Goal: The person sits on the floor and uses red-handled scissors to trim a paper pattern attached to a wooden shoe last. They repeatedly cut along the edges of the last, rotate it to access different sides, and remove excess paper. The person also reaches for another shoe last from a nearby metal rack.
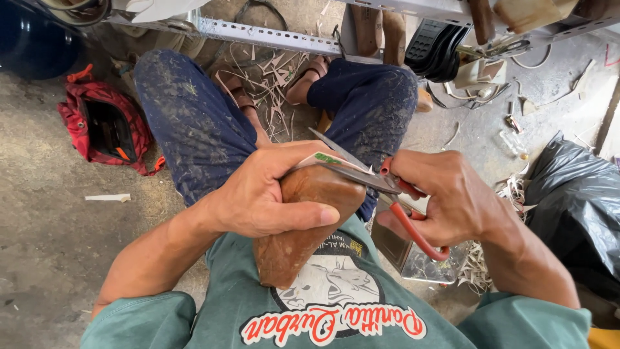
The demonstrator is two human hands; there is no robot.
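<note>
You sit on a concrete floor (45, 213) and look down at your own lap. Your left hand (268, 194) wraps around a brown wooden shoe last (303, 226), the thumb laid flat across its side and the fingers curled over its top, pressing a thin pale sheet (323, 159) with a small green printed patch against the upper edge. The last stands tilted against your chest, its toe end pointing away from you, above your knees.

Your right hand (452, 200) grips one pair of scissors (371, 178) with red handles; the fingers are folded closed through the loops and the wrist bends inward. The two grey blades are parted and point left, lying right at the pale sheet on the last's upper edge.

Your teal shirt (323, 310) carries a round white emblem with red looping lettering beneath it, low in the view. Both legs wear dusty dark blue trousers (194, 123).

To your left lies one red bag (106, 126), unzipped, with a dark lining. To your right sits one crumpled black plastic bag (575, 207). Pale trimmed strips (271, 84) litter the floor between your feet. A perforated grey metal rack (271, 35) crosses the top, with a stack of black soles (439, 45) beside it.
</note>
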